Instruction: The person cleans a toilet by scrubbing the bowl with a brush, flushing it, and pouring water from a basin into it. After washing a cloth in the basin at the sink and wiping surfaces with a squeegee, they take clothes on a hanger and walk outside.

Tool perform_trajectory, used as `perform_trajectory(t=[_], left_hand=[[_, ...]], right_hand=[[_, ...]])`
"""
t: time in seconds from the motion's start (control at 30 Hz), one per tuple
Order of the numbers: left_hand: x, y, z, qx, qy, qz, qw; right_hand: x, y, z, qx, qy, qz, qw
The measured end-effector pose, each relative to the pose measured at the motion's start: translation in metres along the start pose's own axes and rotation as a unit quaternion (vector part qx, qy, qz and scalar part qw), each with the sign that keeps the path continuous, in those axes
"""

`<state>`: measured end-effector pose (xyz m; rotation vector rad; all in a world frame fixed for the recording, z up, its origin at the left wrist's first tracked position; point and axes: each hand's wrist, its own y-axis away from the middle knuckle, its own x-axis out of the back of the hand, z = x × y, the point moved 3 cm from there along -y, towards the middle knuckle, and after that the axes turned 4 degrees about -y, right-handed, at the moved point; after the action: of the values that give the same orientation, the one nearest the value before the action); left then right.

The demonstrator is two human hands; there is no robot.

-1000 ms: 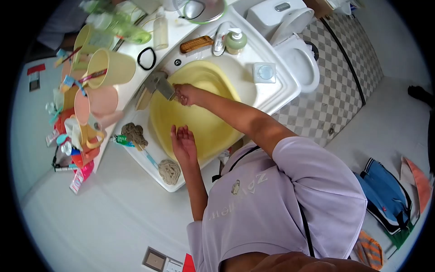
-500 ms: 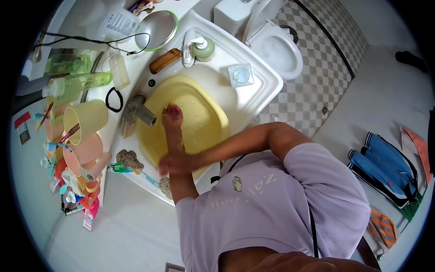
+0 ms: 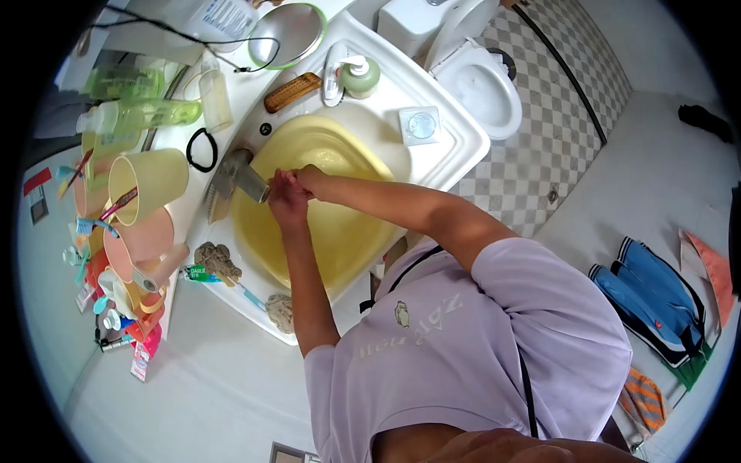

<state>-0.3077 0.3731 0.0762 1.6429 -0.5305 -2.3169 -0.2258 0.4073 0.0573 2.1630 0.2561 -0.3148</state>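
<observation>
Both of my hands meet over the yellow basin (image 3: 351, 231), close to the spout of the metal faucet (image 3: 251, 184). My left hand (image 3: 286, 202) is beside the spout, its palm partly showing and its fingers loosely stretched; I see nothing held in it. My right hand (image 3: 312, 182) touches the left hand from the right, and its fingers are mostly hidden where the two overlap. Shallow water lies in the basin, which sits in the white sink (image 3: 459, 158). A wooden-handled brush (image 3: 219, 202) rests beside the faucet.
Around the sink rim are a brown brush (image 3: 292, 92), a green pump bottle (image 3: 360, 80), a clear soap box (image 3: 421, 125) and a crumpled brown cloth (image 3: 218, 261). Cups with toothbrushes, including a yellow cup (image 3: 158, 184), crowd the left. A toilet (image 3: 480, 96) stands beyond.
My right hand has moved from my left forearm up to my left hand. The left hand stays by the spout, a little lower. The view has shifted slightly.
</observation>
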Motion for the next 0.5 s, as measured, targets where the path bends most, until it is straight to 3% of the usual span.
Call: perform_trajectory(t=[0.07, 0.13, 0.17, 0.23, 0.3, 0.37, 0.47, 0.5], left_hand=[[-0.025, 0.011, -0.005, -0.021, 0.011, 0.013, 1.000], [-0.056, 0.030, -0.017, -0.040, 0.031, 0.032, 0.998], [-0.076, 0.044, -0.024, -0.101, -0.139, 0.078, 0.982], [-0.121, 0.073, -0.044, -0.207, -0.458, 0.166, 0.848], [-0.151, 0.090, -0.063, -0.241, -0.553, -0.001, 0.798], [-0.168, 0.091, -0.061, -0.393, -0.731, -0.132, 0.541], [-0.113, 0.071, -0.038, -0.321, -0.840, -0.039, 0.436], [-0.099, 0.066, -0.030, -0.332, -0.832, -0.022, 0.445]], right_hand=[[-0.013, -0.005, 0.000, -0.143, -0.129, -0.082, 0.978], [-0.019, -0.011, 0.004, -0.190, -0.168, -0.114, 0.961], [-0.021, -0.014, 0.006, -0.194, -0.168, -0.125, 0.958], [-0.026, -0.019, 0.008, -0.194, -0.161, -0.148, 0.956], [-0.025, -0.016, 0.007, -0.179, -0.132, -0.172, 0.960], [-0.026, -0.011, 0.005, -0.156, -0.080, -0.206, 0.963], [-0.028, -0.006, 0.004, -0.087, 0.070, -0.259, 0.959], [-0.026, -0.003, 0.003, -0.035, 0.157, -0.270, 0.949]])
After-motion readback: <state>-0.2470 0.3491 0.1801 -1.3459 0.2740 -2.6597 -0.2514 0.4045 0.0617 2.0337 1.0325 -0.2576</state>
